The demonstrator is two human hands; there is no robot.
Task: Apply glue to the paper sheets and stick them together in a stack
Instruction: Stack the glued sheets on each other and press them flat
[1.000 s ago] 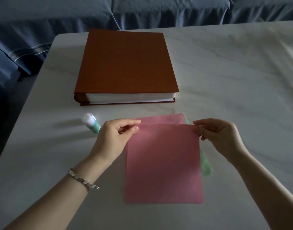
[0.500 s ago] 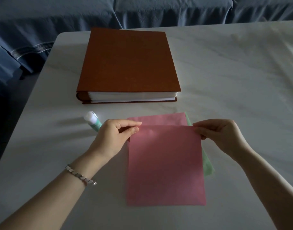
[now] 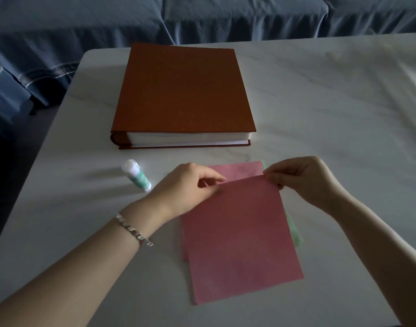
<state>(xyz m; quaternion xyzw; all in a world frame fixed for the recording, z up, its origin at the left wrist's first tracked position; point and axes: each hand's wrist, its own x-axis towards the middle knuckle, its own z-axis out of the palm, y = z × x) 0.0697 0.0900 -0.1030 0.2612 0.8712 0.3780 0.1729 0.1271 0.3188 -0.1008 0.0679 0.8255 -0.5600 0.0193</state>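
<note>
A pink paper sheet [image 3: 240, 234] is held by its two far corners above the table. My left hand [image 3: 185, 187] pinches the left corner and my right hand [image 3: 306, 180] pinches the right corner. Under it lies another pink sheet [image 3: 237, 170], its far edge showing, and a pale green sheet [image 3: 296, 234] peeks out along the right side. A glue stick [image 3: 136, 176] with a white cap and green body lies on the table to the left of my left hand.
A thick brown album [image 3: 183, 90] lies closed on the white marble table [image 3: 332, 119] beyond the papers. A blue-covered sofa [image 3: 155, 17] runs behind the table. The table's left edge is near the glue stick.
The top pink sheet has tilted slightly, its near end swinging right, so the lower pink sheet's left edge now shows. Both hands keep their pinch on the corners.
</note>
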